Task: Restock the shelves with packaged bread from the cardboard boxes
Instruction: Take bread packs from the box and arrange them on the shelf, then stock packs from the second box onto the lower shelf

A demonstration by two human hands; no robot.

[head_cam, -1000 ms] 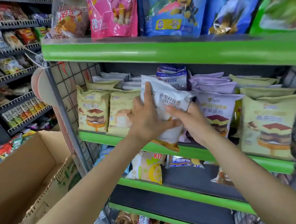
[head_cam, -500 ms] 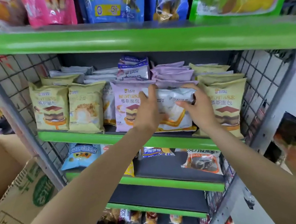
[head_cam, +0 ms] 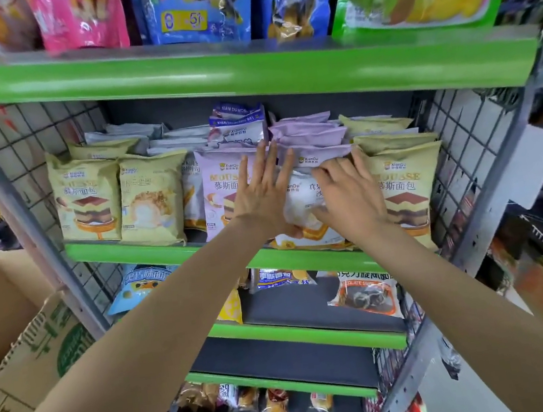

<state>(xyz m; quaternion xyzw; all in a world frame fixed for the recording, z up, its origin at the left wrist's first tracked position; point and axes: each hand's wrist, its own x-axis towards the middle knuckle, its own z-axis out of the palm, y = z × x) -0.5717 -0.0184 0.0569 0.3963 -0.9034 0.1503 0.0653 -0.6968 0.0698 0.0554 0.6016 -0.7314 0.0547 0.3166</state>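
a: from the head view, we're in the placing step. the white bread packet [head_cam: 301,208] stands at the front of the middle shelf [head_cam: 304,256], between the purple mousse bread packet [head_cam: 218,192] and the yellow mousse bread packet [head_cam: 405,184].

b: and our hands?

a: our left hand [head_cam: 261,193] lies flat with the fingers straight and spread, pressing the white packet's left side and partly covering the purple one. our right hand [head_cam: 347,192] has its fingers bent over the packet's upper right part; it looks more like pushing than gripping, though we can't quite tell whether the thumb pinches it.

b: so is the packet seated?

a: nearly, we judge. its bottom edge seems to overhang the shelf's green lip a little, so the next move calls for a push back and upright until it stands in line with its neighbours, without knocking the rows behind.

b: then?

a: then we'd let go and turn to the cardboard box [head_cam: 22,342] at lower left for another packet. there's bare space on the lower shelf [head_cam: 297,335] beside the chocolate bread packet [head_cam: 366,297], so restocking is likely far from done.
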